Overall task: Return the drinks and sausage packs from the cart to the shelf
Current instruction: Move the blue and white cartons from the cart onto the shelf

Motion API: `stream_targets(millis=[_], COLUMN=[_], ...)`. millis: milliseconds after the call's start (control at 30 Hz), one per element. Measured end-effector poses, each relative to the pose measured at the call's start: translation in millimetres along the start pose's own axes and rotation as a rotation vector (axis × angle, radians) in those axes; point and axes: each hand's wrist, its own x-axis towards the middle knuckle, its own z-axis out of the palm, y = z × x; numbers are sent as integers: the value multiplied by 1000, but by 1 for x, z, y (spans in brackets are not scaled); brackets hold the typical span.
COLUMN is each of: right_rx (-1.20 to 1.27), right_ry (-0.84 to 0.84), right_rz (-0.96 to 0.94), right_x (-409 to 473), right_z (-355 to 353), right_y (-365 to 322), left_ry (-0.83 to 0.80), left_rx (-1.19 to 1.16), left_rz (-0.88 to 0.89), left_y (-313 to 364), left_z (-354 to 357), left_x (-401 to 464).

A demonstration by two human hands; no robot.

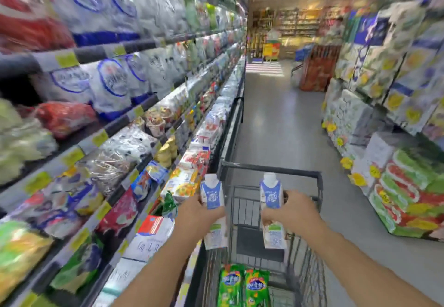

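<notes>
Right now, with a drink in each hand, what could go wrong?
Both hands are full: the left hand grips one drink carton and the right hand grips another carton, so neither can steady the cart, which might roll. The shelf beside it looks packed, so pushing a carton in could knock other packs down. The green sausage packs could get forgotten.

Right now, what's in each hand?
Left hand: closed on the left drink carton.
Right hand: closed on the right drink carton.

Packed shelf (134, 124) left; cart (271, 177) ahead; aisle floor (283, 119) beyond open.
</notes>
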Motion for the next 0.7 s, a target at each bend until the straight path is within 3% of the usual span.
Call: stream_targets(millis=[333, 700], right_rx=[-3, -18], right_ry=[-103, -458], right_rz=[-324, -711], right_x=[-30, -143], right_z=[-34, 43], right_y=[-84, -162], left_ry=[317, 738], left_rx=[-43, -32], left_rz=[19, -243], left_y=[49, -12], left_z=[-84, -163], left_x=[-78, -251])
